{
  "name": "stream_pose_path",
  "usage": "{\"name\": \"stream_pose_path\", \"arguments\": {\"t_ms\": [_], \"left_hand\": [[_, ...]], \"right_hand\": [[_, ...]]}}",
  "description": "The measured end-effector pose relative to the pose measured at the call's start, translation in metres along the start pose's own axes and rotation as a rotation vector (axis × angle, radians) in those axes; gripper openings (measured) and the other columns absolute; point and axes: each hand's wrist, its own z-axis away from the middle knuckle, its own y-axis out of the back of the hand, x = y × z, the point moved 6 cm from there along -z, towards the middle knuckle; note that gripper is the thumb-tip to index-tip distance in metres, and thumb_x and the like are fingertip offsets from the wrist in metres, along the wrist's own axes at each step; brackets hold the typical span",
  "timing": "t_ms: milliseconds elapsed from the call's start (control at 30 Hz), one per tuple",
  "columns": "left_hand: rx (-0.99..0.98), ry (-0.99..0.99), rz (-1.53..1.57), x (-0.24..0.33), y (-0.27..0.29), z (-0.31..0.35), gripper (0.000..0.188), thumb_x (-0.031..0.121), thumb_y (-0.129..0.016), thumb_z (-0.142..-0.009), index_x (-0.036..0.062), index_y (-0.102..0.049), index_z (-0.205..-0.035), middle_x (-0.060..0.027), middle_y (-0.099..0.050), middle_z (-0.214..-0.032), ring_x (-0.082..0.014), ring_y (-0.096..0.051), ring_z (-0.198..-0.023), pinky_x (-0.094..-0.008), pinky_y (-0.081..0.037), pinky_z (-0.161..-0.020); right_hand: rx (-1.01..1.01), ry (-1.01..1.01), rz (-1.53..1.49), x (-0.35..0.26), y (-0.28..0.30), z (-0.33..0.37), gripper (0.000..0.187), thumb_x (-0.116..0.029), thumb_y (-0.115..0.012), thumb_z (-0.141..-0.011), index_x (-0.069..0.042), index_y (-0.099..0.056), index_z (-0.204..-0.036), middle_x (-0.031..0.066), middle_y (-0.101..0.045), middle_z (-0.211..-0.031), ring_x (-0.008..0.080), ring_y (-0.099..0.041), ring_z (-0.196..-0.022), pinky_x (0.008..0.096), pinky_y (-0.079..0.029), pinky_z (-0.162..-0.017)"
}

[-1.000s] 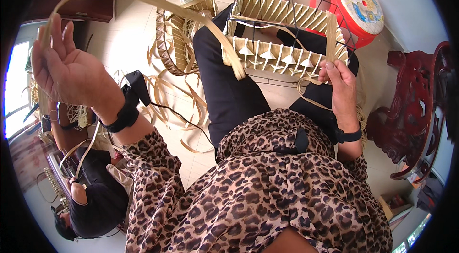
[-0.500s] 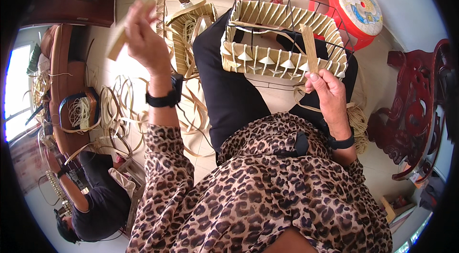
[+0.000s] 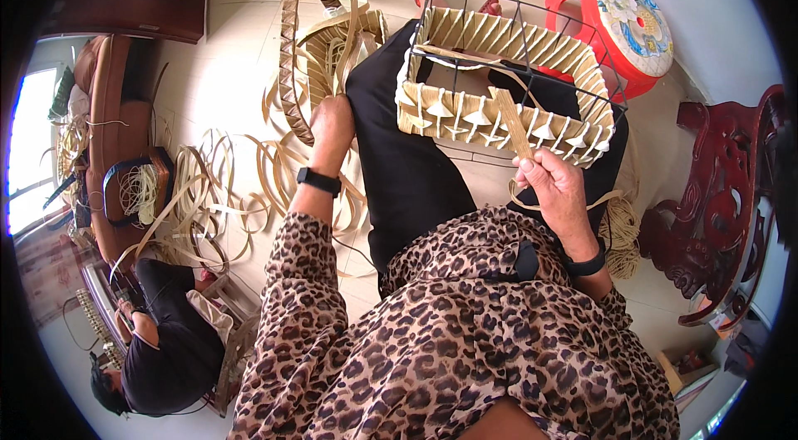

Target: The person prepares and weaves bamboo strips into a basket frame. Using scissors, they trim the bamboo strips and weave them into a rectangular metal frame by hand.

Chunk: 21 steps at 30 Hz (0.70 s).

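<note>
Bamboo strip (image 3: 510,122) | right hand (image 3: 554,191) fingers pinch it | left hand (image 3: 332,126) fingers hidden, cannot tell

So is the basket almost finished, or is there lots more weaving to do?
Not finished, I'd say. The basket on the lap already has pale strips woven around its sides, but the black wire frame shows bare along the top. The right hand holds a flat strip against the near side. The left hand reaches down to the loose strips on the floor. Plenty lie there unused.
</note>
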Motion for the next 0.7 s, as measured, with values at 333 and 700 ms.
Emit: {"name": "stream_pose_path", "arguments": {"t_ms": [333,700], "left_hand": [[0.085,0.188,0.578,-0.054,-0.104,-0.091,0.027,0.015,-0.045,-0.078,0.0087,-0.060,-0.099,-0.0186,-0.058,-0.098,-0.0307,-0.057,-0.088,-0.0386,-0.046,-0.072],[0.202,0.334,0.963,-0.030,-0.010,-0.017,0.024,0.005,-0.043,-0.071,0.0038,-0.064,-0.084,-0.0086,-0.060,-0.066,-0.0183,-0.057,-0.062,-0.0278,-0.046,-0.057]], "right_hand": [[-0.032,0.029,0.107,-0.013,-0.003,-0.005,0.012,-0.010,-0.055,-0.081,0.001,-0.055,-0.082,0.0037,-0.051,-0.058,0.0064,-0.048,-0.051,0.0203,-0.039,-0.047],[0.018,0.229,0.408,-0.048,0.036,-0.030,0.009,-0.007,-0.059,-0.076,0.001,-0.057,-0.077,0.0055,-0.053,-0.060,0.0097,-0.048,-0.052,0.0230,-0.039,-0.049]]}}
